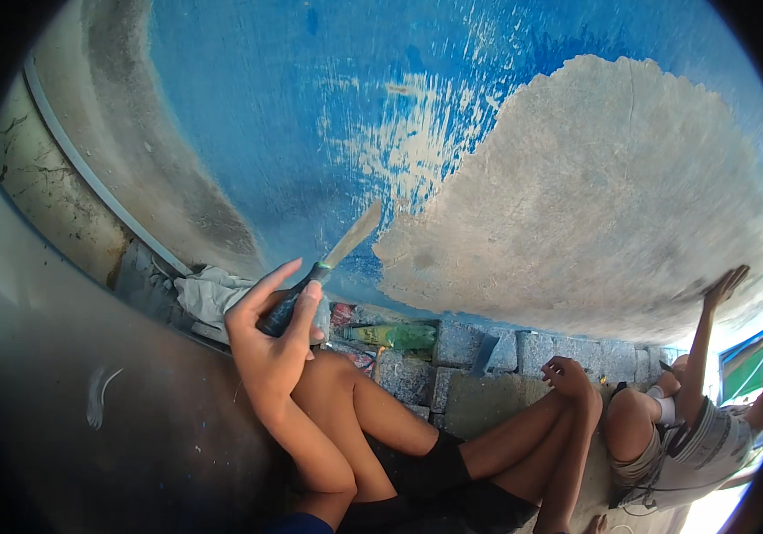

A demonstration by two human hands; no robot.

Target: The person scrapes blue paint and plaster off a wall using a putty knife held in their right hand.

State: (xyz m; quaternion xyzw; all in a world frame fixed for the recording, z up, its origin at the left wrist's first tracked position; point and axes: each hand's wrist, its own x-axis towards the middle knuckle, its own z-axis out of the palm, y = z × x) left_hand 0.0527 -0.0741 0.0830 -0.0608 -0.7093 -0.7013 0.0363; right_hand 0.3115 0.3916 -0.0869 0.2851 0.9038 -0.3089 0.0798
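My left hand (274,343) is closed around the dark handle of a putty knife (352,237), its index finger raised off the grip. The narrow, worn blade points up and right, in front of the wall (248,116). Its tip overlaps the edge between blue paint and a bare grey patch (595,196); whether it touches cannot be told. Pale scraped streaks (408,133) show above the blade. My right hand (570,378) hangs by my right knee with fingers loosely bent and nothing visible in it.
At the right a co-worker (693,445) sits low, one hand (726,285) against the wall. Grey paving blocks (479,347) line the wall's foot, with a green bottle (395,335) on them. A crumpled pale cloth (210,294) lies left of my hand, beside a large dark surface (114,400).
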